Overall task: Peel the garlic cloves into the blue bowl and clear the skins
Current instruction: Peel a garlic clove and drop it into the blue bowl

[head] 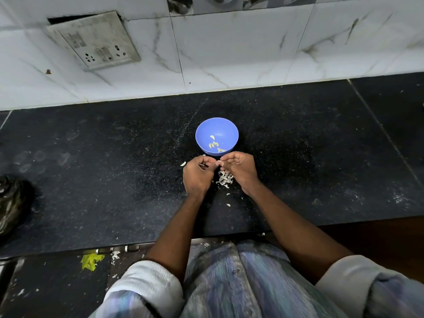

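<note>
Peeling garlic at a black stone worktop [96,171], I hold both hands together just in front of the blue bowl [216,127]. My left hand [198,174] has its fingers curled inward, and its grip seems closed on something small, though I cannot tell what. My right hand [239,167] pinches a pale garlic clove [218,161] at the fingertips, where the 2 hands meet. Several peeled cloves [215,144] lie inside the bowl, toward its near wall. A heap of papery skins [223,179] sits on the worktop between my wrists, with a few loose flakes trailing toward the front edge. 1 stray white piece [183,163] lies just left of my left hand. Open dark surface stretches wide on both sides of the bowl and back to the tiled wall [229,47], where a switch plate [94,40] hangs.
</note>
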Demonstrator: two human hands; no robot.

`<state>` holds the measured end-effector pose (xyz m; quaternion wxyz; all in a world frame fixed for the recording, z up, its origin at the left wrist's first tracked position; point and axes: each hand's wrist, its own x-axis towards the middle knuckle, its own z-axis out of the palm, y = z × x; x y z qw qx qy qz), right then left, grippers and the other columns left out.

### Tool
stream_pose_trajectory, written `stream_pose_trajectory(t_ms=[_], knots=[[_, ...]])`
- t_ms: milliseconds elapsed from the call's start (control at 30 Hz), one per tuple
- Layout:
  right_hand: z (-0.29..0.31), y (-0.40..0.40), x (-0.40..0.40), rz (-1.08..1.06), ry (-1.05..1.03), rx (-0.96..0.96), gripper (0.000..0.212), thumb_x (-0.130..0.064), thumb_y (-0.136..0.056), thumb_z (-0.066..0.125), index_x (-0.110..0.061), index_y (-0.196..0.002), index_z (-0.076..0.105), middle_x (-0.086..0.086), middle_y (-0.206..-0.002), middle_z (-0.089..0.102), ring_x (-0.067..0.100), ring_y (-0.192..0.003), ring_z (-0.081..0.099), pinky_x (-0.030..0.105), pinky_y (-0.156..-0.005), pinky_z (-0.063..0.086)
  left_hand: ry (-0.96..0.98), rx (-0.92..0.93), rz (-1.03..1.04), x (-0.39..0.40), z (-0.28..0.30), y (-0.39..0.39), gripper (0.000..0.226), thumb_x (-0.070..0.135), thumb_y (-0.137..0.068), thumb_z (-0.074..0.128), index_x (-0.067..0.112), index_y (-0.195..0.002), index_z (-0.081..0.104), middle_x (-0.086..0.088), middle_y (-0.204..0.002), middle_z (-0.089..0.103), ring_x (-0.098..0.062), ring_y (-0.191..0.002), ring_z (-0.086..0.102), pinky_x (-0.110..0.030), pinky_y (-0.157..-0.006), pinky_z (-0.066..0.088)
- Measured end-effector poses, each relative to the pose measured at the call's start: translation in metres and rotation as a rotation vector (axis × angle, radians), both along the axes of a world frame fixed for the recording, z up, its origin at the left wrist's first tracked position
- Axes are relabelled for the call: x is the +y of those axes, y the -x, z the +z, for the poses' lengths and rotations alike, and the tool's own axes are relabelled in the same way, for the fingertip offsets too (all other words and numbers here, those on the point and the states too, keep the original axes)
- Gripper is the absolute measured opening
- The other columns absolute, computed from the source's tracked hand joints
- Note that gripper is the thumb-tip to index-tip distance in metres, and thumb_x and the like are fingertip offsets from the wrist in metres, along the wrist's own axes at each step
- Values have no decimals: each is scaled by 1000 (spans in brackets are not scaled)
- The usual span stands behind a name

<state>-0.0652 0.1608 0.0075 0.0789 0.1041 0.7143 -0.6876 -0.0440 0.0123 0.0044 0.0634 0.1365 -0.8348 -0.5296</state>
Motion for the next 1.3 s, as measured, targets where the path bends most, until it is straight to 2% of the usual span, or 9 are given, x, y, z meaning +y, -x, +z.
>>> stream_pose_trajectory(t_ms=[100,200,367,467,633,800,933,1033,1300], knots=[[0,0,0,-1,-6,10,16,3,-87,75,-5,-101,77,12,-85,78,14,-70,71,21,-59,53,-1,6,-20,0,-3,0,14,15,-92,72,25,-95,82,13,-89,79,-6,-78,74,-40,-80,63],[1,1,0,-1,-15,8,15,1,-89,74,-4,-103,77,11,-87,79,16,-72,73,21,-60,53,5,-35,-24,3,-2,1,17,26,-92,65,29,-92,82,17,-87,78,-6,-79,74,-40,-82,62],[2,1,1,6,-33,11,12,1,-89,74,-5,-98,76,12,-85,78,20,-73,74,23,-58,54,-36,-67,-48,5,1,1,12,23,-89,75,31,-86,84,18,-78,78,-3,-73,74,-36,-76,63],[3,1,1,10,-69,13,16,5,-87,70,-7,-95,76,13,-83,77,16,-70,72,23,-58,53,-104,-87,-68,6,2,2,11,17,-87,78,26,-88,84,14,-79,79,-8,-76,76,-39,-80,64],[4,-1,2,14,-146,61,13,5,-86,74,-4,-94,77,12,-79,76,18,-70,72,22,-61,55,-213,-119,-10,6,1,3,11,23,-89,75,23,-85,85,6,-76,79,-20,-74,75,-43,-78,63],[2,-2,-1,8,-270,130,17,8,-84,72,-6,-92,79,5,-76,76,10,-68,73,27,-68,60,-333,-145,11,8,4,-1,5,17,-88,82,16,-88,86,0,-79,80,-7,-69,68,-31,-71,56],[1,-2,-3,23,-326,168,15,4,-84,75,-8,-92,80,2,-77,77,13,-72,76,36,-74,65,-415,-193,47,9,7,0,11,10,-91,76,14,-87,85,-5,-78,80,-11,-66,65,-29,-64,55],[0,-1,-1,45,-354,170,15,2,-85,76,-8,-95,81,1,-81,78,11,-74,76,38,-76,65,-474,-228,62,9,9,1,11,6,-91,74,8,-87,84,-11,-79,79,-14,-65,65,-26,-59,56],[4,1,5,96,-411,205,20,6,-86,70,-10,-91,82,-4,-81,78,9,-77,76,38,-78,65,-541,-262,-36,4,7,1,12,4,-95,71,0,-92,82,-17,-88,80,-16,-72,71,-22,-62,59]])
